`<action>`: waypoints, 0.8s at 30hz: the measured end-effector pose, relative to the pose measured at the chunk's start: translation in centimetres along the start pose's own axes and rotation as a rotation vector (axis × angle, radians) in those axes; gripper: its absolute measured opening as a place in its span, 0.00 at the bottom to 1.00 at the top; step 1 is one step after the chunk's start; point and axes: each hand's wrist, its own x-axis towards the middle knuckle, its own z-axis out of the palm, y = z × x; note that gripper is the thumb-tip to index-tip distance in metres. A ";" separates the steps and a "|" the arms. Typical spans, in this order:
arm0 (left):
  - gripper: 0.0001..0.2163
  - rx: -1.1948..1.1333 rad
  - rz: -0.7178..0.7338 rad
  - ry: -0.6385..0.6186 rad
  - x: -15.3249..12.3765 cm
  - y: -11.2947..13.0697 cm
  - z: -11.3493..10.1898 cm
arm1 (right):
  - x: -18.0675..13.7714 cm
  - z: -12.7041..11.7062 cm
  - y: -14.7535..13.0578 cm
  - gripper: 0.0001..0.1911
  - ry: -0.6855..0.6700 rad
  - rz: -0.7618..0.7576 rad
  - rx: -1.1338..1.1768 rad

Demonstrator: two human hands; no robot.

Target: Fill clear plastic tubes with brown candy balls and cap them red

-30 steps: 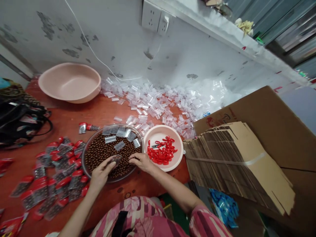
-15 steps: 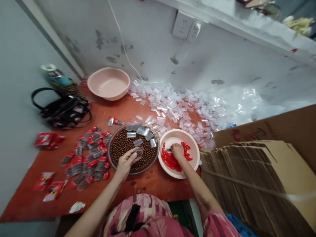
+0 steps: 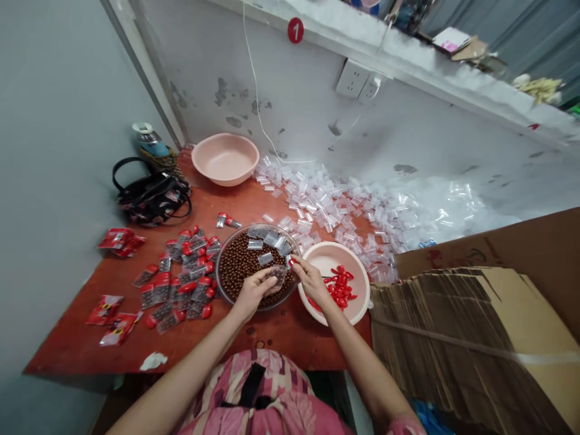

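Note:
My left hand (image 3: 254, 292) pinches a small clear plastic case (image 3: 278, 275) over the near right side of a round tray of brown beads (image 3: 240, 266). Close beside it, my right hand (image 3: 312, 281) is closed on a red cap (image 3: 292, 261), held near the case but seemingly apart from it. Several flat clear cases (image 3: 265, 258) lie on top of the beads. To the right of the tray stands a pale pink basin (image 3: 366, 284) with loose red caps (image 3: 341, 287) inside. Left of the tray is a heap of bead-filled cases with red caps (image 3: 194, 272).
Many clear cases (image 3: 335, 199) are strewn at the back against the wall. A second pink basin (image 3: 225, 158), a black handbag (image 3: 151, 196) and red packets (image 3: 118, 329) are on the left. Stacked cardboard (image 3: 435, 338) borders the right side.
My right hand has come out of the basin of caps and moved left to the case, a red cap between its fingers. My left hand still holds the case. The camera view has shifted.

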 end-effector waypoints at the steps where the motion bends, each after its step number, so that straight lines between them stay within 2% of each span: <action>1: 0.17 0.006 0.003 -0.007 -0.1 0.1 0.0 | -0.2 0.8 -0.6 0.19 -0.046 0.019 0.034; 6: 0.17 0.030 0.035 -0.024 -1.1 0.9 -0.7 | -1.1 2.6 -0.9 0.16 -0.168 0.093 0.292; 8: 0.17 0.043 0.044 -0.011 -1.6 1.0 -1.3 | -1.2 2.6 -0.9 0.15 -0.183 0.081 0.303; 10: 0.17 0.064 0.057 -0.001 -2.0 0.9 -1.9 | -1.3 2.6 -1.3 0.16 -0.144 0.009 0.198; 14: 0.16 0.229 0.112 -0.011 -2.5 0.9 -3.0 | -1.4 2.9 -3.2 0.17 -0.007 -0.258 -0.195; 18: 0.15 0.558 0.278 0.047 -2.8 1.5 -3.8 | -1.5 4.0 -4.3 0.16 -0.104 -0.503 -0.443; 21: 0.13 0.737 0.378 0.084 -3.1 2.1 -4.0 | -1.6 4.7 -4.2 0.16 -0.151 -0.575 -0.588; 24: 0.11 0.821 0.447 0.093 -3.4 2.7 -3.9 | -1.8 4.9 -3.9 0.16 -0.168 -0.603 -0.658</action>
